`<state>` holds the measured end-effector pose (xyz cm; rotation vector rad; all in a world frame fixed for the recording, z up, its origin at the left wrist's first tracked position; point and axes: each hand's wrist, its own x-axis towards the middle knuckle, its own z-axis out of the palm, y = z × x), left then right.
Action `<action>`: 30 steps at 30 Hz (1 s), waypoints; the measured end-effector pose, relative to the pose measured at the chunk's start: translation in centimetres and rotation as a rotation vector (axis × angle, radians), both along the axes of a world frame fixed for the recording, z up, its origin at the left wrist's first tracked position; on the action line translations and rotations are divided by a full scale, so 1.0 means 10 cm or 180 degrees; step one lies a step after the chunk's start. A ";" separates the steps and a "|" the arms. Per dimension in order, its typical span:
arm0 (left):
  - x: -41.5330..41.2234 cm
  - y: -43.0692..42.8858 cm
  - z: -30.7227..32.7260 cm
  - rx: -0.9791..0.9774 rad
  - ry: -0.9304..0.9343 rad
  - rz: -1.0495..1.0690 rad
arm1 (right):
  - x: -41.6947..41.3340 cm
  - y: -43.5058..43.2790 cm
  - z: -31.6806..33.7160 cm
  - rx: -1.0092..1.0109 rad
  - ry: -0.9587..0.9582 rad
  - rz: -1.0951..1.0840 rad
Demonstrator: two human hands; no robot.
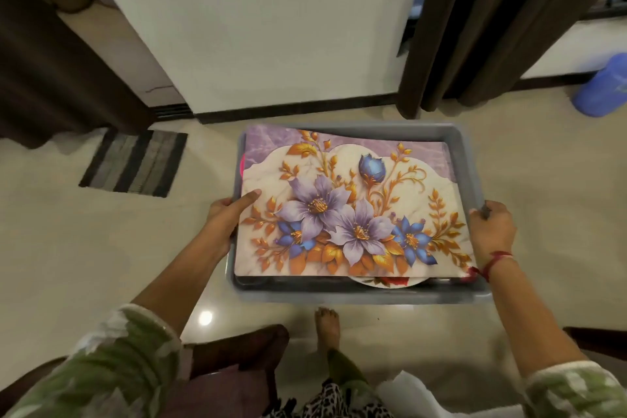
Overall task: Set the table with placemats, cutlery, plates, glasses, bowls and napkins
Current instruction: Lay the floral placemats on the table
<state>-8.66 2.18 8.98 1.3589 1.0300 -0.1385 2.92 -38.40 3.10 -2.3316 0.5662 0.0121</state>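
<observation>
Left hand (225, 217) and right hand (492, 227) curl round rims of the tub (373, 297), left thumb seemingly pinning a floral placemat (356, 200).

Floral placemat (353, 210) lies flat atop grey tray (468, 159).

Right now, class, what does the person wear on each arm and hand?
The left sleeve and right sleeve are green-and-white patterned with pale cuffs. A red thread circles the right wrist. Left hand and right hand are ungloved.

One tub (366, 298), one placemat (353, 214), one doormat (134, 163)
</observation>
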 end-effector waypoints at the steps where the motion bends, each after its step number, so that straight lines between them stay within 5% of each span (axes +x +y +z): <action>1: -0.15 0.04 0.14 0.0105 -0.0032 -0.0046 | -0.07 0.01 0.12 0.0015 -0.0055 0.0053; 16: -3.75 0.17 1.45 0.0491 -0.0506 0.0825 | -2.05 0.84 1.78 0.0065 -0.0449 0.1548; 30: -6.29 0.02 0.75 0.0135 0.0331 0.1834 | -3.75 1.48 0.99 0.0310 0.0404 0.2351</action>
